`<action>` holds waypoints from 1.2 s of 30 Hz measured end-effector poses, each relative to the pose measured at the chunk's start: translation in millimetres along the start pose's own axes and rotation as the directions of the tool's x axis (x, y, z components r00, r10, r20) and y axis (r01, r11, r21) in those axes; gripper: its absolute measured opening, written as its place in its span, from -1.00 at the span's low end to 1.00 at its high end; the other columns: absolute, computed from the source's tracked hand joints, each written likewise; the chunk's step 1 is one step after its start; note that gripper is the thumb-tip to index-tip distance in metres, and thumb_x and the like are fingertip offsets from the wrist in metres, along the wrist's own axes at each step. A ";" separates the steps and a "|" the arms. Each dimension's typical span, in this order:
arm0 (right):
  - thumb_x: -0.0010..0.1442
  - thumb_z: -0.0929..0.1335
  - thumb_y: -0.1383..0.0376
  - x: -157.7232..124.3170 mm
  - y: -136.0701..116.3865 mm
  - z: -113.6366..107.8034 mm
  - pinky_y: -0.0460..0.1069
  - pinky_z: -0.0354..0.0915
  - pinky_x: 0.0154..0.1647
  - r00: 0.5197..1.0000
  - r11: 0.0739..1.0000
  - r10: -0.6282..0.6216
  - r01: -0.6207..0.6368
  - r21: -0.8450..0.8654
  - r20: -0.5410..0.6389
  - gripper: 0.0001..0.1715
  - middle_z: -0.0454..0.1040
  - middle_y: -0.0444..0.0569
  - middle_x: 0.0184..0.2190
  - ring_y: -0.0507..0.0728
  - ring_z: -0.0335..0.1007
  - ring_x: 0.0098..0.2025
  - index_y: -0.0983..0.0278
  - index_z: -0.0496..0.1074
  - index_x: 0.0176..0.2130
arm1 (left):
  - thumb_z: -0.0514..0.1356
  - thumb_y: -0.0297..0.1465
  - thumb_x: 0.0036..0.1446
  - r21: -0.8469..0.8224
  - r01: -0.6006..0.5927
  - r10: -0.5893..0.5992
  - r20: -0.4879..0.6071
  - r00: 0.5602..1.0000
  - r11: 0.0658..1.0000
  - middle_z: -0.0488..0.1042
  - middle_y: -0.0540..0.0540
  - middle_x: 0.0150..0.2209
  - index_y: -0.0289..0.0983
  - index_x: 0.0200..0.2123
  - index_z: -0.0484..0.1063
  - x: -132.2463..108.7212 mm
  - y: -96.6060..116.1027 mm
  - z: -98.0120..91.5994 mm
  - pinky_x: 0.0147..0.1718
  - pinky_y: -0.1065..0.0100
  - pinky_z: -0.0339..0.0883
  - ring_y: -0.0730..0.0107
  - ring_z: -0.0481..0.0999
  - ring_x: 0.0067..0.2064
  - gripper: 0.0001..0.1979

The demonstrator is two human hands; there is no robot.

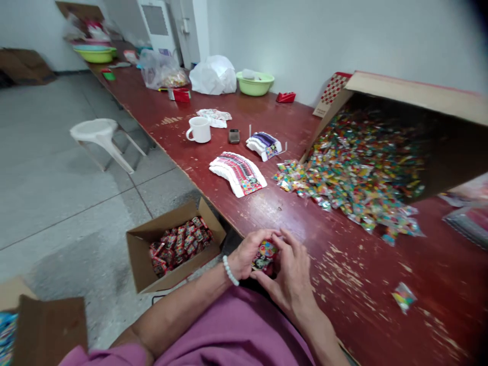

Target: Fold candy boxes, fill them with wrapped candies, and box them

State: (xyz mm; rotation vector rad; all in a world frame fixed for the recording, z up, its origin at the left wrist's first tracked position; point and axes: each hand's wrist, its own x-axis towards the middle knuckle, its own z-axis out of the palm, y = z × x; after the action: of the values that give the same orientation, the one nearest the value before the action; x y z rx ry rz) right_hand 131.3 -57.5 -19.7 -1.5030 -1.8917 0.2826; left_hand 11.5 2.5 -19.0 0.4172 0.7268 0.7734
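Note:
My left hand (247,254), with a white bead bracelet (230,270) on its wrist, and my right hand (292,274) cup a small, colourful packet (265,255) over the table edge, partly hiding it. A heap of small, bright sachets (362,173) spills from a tipped cardboard box (412,94) onto the red wooden table (343,254), ahead and to the right of my hands. One loose sachet (404,297) lies alone near my right hand. Two curved stacks of printed packet strips (238,173) sit ahead, and an open cardboard box (152,249) of red packets stands left of my hands.
A white mug (199,129), a phone (234,135), a green basin (254,84) and white plastic bags (212,76) stand along the worn table. A white plastic stool (102,137) stands on the concrete floor at left, beside another cardboard box (49,330).

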 end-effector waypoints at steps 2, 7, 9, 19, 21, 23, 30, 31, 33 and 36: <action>0.02 0.46 0.16 0.2 0.2 2.8 0.34 0.18 0.04 0.997 0.978 -0.072 0.074 -0.195 0.013 -0.12 0.29 0.27 0.18 0.45 0.21 0.14 0.28 0.15 0.25 | 0.26 -0.23 0.00 -0.014 -0.011 0.011 -0.026 1.000 1.000 0.51 -0.01 -0.45 -0.31 -0.29 0.51 -0.1 -1.5 4.2 -0.29 0.39 0.34 0.40 0.50 -0.37 -0.73; 0.05 0.40 0.21 8.1 9.3 8.2 0.26 0.26 -0.05 0.982 0.961 -0.189 0.188 -0.204 0.016 -0.18 0.39 0.22 0.03 0.39 0.30 -0.01 0.30 0.15 0.24 | 0.27 -0.13 0.04 -0.030 -0.036 0.034 -0.074 0.997 0.999 0.53 -0.04 -0.41 -0.32 -0.27 0.50 -2.0 -4.2 2.9 -0.16 0.33 0.31 0.32 0.52 -0.27 -0.65; 0.05 0.41 0.17 12.6 8.7 10.5 0.24 0.29 -0.05 0.979 0.970 -0.205 0.206 -0.126 0.016 -0.17 0.39 0.21 0.01 0.37 0.32 -0.02 0.29 0.15 0.24 | 0.22 -0.04 0.08 -0.014 -0.032 0.032 -0.046 0.998 0.999 0.53 -0.06 -0.40 -0.32 -0.25 0.49 -4.0 -3.6 -1.3 -0.20 0.31 0.33 0.32 0.52 -0.30 -0.56; 0.16 0.37 -0.07 28.8 26.6 14.2 0.31 0.20 0.16 0.996 0.987 -0.077 0.070 0.144 0.044 -0.22 0.21 0.21 0.21 0.38 0.19 0.22 0.21 0.19 0.23 | 0.04 -0.05 0.20 0.942 0.114 0.611 -0.294 0.735 0.316 0.54 -0.08 -0.26 -0.20 -0.06 0.47 -79.8 95.9 -103.2 -0.26 0.30 0.38 0.30 0.52 -0.29 -0.56; 0.21 0.34 -0.01 22.6 46.7 15.0 0.28 0.25 0.13 1.000 0.989 -0.002 0.002 0.149 0.004 -0.34 0.31 0.20 0.12 0.32 0.29 0.12 0.24 0.26 0.18 | 0.17 -0.13 0.09 0.941 0.237 0.701 -0.339 0.628 0.243 0.53 -0.15 -0.16 -0.24 -0.08 0.48 -106.5 126.7 -138.6 -0.10 0.18 0.34 0.14 0.47 -0.11 -0.60; 0.21 0.34 0.02 15.5 61.9 17.6 0.24 0.31 0.08 0.999 0.988 0.052 -0.050 0.144 -0.012 -0.40 0.37 0.17 0.05 0.28 0.36 0.03 0.26 0.31 0.14 | 0.21 -0.19 0.05 0.924 0.331 0.770 -0.351 0.532 0.193 0.50 -0.21 -0.09 -0.28 -0.03 0.45 -123.4 147.8 -163.3 -0.02 0.07 0.27 0.07 0.44 -0.06 -0.56; 0.24 0.30 0.03 7.4 67.2 28.2 0.22 0.31 -0.01 1.000 1.000 -0.012 0.012 0.004 -0.020 -0.54 0.47 0.14 -0.03 0.30 0.38 -0.03 0.26 0.42 0.01 | 0.09 -0.27 0.21 0.970 0.232 0.809 -0.079 0.582 -0.073 0.51 -0.10 -0.05 -0.23 0.04 0.42 -58.3 147.3 -127.5 -0.06 0.31 0.32 0.34 0.47 -0.12 -0.64; 0.25 0.30 0.05 7.5 66.2 28.3 0.21 0.32 -0.02 0.999 1.000 -0.025 0.025 -0.003 -0.021 -0.56 0.48 0.13 -0.04 0.29 0.39 -0.04 0.25 0.43 -0.01 | 0.10 -0.27 0.22 0.973 0.196 0.796 -0.021 0.605 -0.123 0.50 -0.06 -0.03 -0.20 0.04 0.42 -40.2 144.4 -114.6 -0.06 0.34 0.31 0.37 0.47 -0.12 -0.65; 0.26 0.31 0.09 7.8 65.0 27.8 0.19 0.33 -0.05 0.999 0.999 -0.041 0.041 0.003 -0.029 -0.62 0.49 0.11 -0.05 0.28 0.40 -0.06 0.25 0.44 -0.03 | 0.14 -0.27 0.21 0.966 0.137 0.761 0.082 0.643 -0.219 0.49 -0.04 -0.01 -0.18 0.06 0.41 -6.6 139.5 -90.8 -0.02 0.35 0.27 0.36 0.45 -0.09 -0.64; 0.26 0.31 0.16 8.3 64.1 27.0 0.17 0.34 -0.06 0.998 0.998 -0.052 0.053 0.021 -0.034 -0.68 0.48 0.11 -0.06 0.26 0.40 -0.07 0.25 0.44 -0.04 | 0.17 -0.22 0.20 0.934 0.107 0.719 0.185 0.670 -0.340 0.44 -0.13 0.06 -0.23 0.09 0.39 31.9 132.9 -65.3 0.04 0.26 0.19 0.21 0.39 0.01 -0.58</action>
State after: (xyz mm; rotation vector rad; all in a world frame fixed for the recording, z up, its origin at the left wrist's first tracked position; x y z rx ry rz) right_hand 162.8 -23.7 -72.4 -1.4324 -1.8929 0.2519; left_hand -83.9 118.6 0.0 2.2392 1.8672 0.6958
